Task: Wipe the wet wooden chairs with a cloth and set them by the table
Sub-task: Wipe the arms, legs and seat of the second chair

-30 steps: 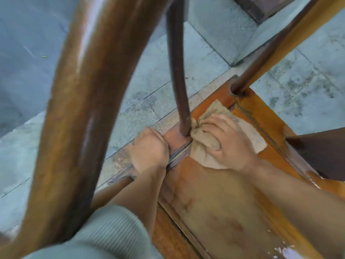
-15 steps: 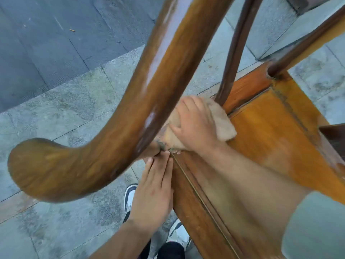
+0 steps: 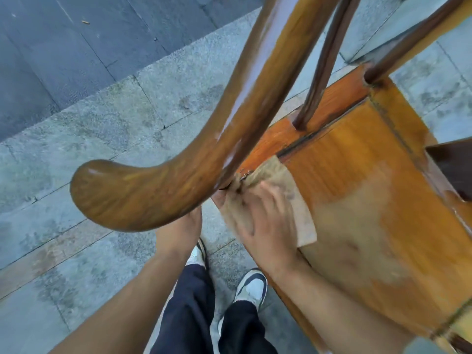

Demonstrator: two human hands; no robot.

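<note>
A wooden chair fills the right side of the view, its orange-brown seat (image 3: 370,180) below me and its curved armrest (image 3: 158,190) sweeping across the middle. A beige cloth (image 3: 288,185) lies on the seat's near left corner. My right hand (image 3: 265,226) presses flat on the cloth, blurred by motion. My left hand (image 3: 181,231) is at the seat's left edge, mostly hidden under the armrest end, so I cannot see its fingers.
Grey stone paving (image 3: 102,139) surrounds the chair, with a darker strip of slabs (image 3: 63,60) at the far left. My two feet in white and dark sneakers (image 3: 251,287) stand close to the seat's left edge. A dark wooden piece (image 3: 454,167) shows at the right edge.
My right hand has slid the cloth along the seat's left edge toward me. The view has shifted, showing more of the armrest and my legs.
</note>
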